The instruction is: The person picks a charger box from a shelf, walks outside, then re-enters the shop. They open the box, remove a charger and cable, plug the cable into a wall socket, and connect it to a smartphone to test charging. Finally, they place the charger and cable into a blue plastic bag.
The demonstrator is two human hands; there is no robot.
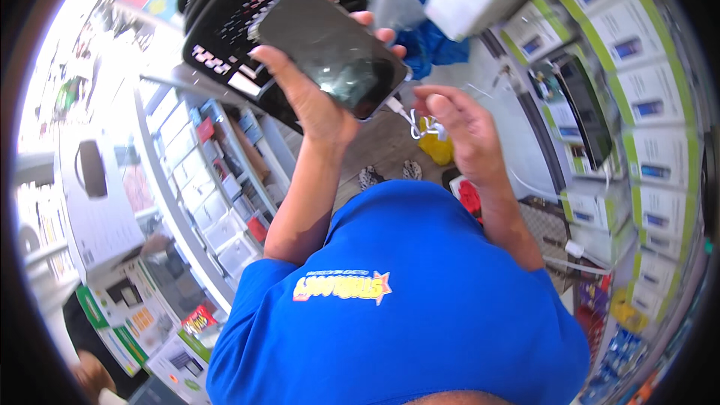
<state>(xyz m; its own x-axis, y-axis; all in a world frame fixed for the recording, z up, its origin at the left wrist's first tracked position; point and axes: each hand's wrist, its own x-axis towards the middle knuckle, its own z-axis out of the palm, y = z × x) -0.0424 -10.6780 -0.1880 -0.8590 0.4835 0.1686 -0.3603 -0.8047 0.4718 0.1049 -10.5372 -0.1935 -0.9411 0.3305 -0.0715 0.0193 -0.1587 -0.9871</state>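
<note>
My left hand (322,112) is wrapped round a large smartphone (326,49), its thumb along one side and its fingertips round the other. The phone's dark screen faces up and reflects a pale light. A white charging cable (412,124) meets the phone's lower right end by its plug (394,104) and hangs in small loops below it. Just right of the cable is my right hand (469,135), loosely curled with thumb and forefinger slightly apart. I see nothing held in it, though its palm side is partly hidden.
Black perforated plastic chairs or baskets (214,34) stand beyond the phone. Shelves of white-and-green boxes (649,109) line the right, with a dark-screened device (585,109) before them. White drawers (199,195) and a white box (97,210) are at left. A yellow bag (436,150) lies below the cable.
</note>
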